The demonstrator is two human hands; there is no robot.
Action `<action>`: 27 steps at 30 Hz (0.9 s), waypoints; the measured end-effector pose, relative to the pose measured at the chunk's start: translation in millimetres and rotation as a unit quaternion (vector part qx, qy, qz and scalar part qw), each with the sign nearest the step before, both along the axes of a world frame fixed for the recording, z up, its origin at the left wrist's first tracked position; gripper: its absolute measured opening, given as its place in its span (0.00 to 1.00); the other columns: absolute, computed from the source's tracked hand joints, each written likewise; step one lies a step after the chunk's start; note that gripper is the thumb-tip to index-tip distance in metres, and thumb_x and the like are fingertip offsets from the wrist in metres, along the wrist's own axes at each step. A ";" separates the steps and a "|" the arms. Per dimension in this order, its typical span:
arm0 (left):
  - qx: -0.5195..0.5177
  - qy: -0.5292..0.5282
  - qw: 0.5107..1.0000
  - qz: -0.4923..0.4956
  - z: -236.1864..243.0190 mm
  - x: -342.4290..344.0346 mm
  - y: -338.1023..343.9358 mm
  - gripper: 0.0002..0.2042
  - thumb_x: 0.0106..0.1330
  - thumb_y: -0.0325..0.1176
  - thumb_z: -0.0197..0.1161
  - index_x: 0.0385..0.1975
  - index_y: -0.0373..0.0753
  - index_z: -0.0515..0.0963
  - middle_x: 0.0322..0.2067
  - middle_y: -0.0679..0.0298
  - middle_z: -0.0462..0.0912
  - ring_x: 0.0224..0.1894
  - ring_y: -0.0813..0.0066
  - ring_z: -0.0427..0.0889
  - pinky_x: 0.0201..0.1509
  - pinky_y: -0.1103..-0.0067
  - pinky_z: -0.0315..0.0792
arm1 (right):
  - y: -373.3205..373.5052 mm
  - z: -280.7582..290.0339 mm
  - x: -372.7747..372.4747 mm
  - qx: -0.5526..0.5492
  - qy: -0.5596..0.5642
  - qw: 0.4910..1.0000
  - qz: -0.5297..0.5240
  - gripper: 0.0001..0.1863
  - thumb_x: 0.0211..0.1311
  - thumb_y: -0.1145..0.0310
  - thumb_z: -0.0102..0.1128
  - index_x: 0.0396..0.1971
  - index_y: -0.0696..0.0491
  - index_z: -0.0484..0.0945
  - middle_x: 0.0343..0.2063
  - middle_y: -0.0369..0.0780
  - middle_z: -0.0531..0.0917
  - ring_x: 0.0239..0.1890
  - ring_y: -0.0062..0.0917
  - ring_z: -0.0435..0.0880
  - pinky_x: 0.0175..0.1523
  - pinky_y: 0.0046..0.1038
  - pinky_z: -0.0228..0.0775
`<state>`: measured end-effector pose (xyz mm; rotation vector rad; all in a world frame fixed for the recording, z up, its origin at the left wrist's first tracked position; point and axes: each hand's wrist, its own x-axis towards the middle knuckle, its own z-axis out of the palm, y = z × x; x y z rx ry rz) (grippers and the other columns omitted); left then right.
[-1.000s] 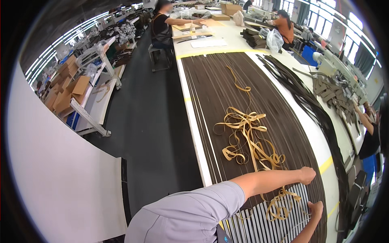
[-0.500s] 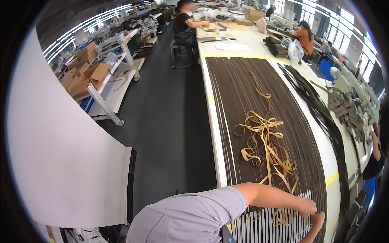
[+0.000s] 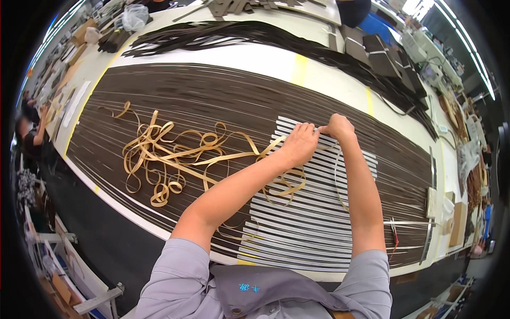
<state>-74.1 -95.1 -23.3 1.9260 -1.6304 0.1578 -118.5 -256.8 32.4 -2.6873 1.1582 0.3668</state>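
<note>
Long dark brown strips (image 3: 223,93) lie side by side across the table. Over their middle, a band of light grey-white stripes (image 3: 308,223) shows. My left hand (image 3: 302,144) presses down at the far edge of this band, its fingers together and curled; whatever is beneath its fingertips is hidden. Just right of it, my right hand (image 3: 338,128) is closed in a pinch, thumb toward the left fingers, on something too small to make out. Tangled tan ribbon (image 3: 175,157) lies loosely on the strips, one length reaching my left hand. A thin pale ribbon (image 3: 337,170) loops down beside my right forearm.
Red-handled scissors (image 3: 394,234) lie right of my right arm. A bundle of loose black strips (image 3: 255,34) runs along the table's far side, near stacked dark pieces (image 3: 380,56). A cardboard box (image 3: 458,223) stands at the right end. Another person (image 3: 33,130) is at the far left.
My view has swung to the right, so the table now stretches crosswise before me. Both hands remain close together at the far edge of the striped band. The scissors have come into sight.
</note>
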 end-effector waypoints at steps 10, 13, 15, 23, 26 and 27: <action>0.084 -0.079 0.985 0.125 -10.9 2.6 6.5 0.14 0.53 0.22 0.56 0.41 0.27 0.73 0.43 0.44 0.76 0.53 0.51 0.75 0.61 0.64 0.66 | 8.1 3.3 -3.2 0.002 0.017 1.000 -0.007 0.24 0.50 0.50 0.72 0.41 0.53 0.84 0.44 0.44 0.85 0.48 0.35 0.84 0.51 0.35 0.77; 0.052 -0.104 0.974 0.194 -12.0 14.7 14.4 0.14 0.57 0.28 0.57 0.41 0.28 0.74 0.43 0.45 0.78 0.52 0.52 0.75 0.62 0.63 0.65 | 8.9 -1.2 0.8 0.011 -0.010 1.000 0.003 0.26 0.50 0.49 0.71 0.36 0.60 0.84 0.38 0.48 0.85 0.44 0.39 0.84 0.49 0.37 0.76; 0.120 -0.025 0.975 0.182 5.5 11.3 14.0 0.17 0.54 0.23 0.56 0.45 0.26 0.73 0.45 0.44 0.77 0.56 0.50 0.74 0.63 0.64 0.65 | 7.0 -1.3 -1.0 0.006 -0.015 1.000 0.004 0.26 0.49 0.49 0.72 0.35 0.60 0.84 0.38 0.48 0.85 0.44 0.39 0.84 0.48 0.37 0.76; 0.121 -0.004 0.992 0.022 -2.5 -9.4 -12.8 0.17 0.58 0.21 0.53 0.49 0.25 0.72 0.50 0.46 0.76 0.59 0.53 0.72 0.64 0.67 0.66 | -12.8 1.0 -9.0 0.096 -0.015 0.995 -0.022 0.23 0.46 0.51 0.73 0.29 0.58 0.85 0.29 0.46 0.86 0.33 0.34 0.86 0.40 0.33 0.77; 0.135 -0.003 0.991 0.004 0.8 -4.4 -13.9 0.16 0.58 0.20 0.53 0.47 0.26 0.72 0.49 0.47 0.77 0.58 0.54 0.74 0.63 0.68 0.67 | -34.0 13.7 -29.9 0.159 -0.024 0.987 -0.006 0.21 0.46 0.53 0.72 0.22 0.59 0.83 0.17 0.40 0.81 0.20 0.27 0.78 0.30 0.31 0.71; 0.103 -0.017 0.994 0.012 -0.3 -4.6 -13.8 0.15 0.57 0.20 0.54 0.45 0.27 0.73 0.48 0.48 0.78 0.57 0.55 0.75 0.62 0.69 0.69 | -39.7 16.4 -38.5 0.174 -0.052 0.983 -0.025 0.18 0.45 0.55 0.72 0.16 0.56 0.81 0.10 0.34 0.74 0.14 0.20 0.68 0.24 0.28 0.62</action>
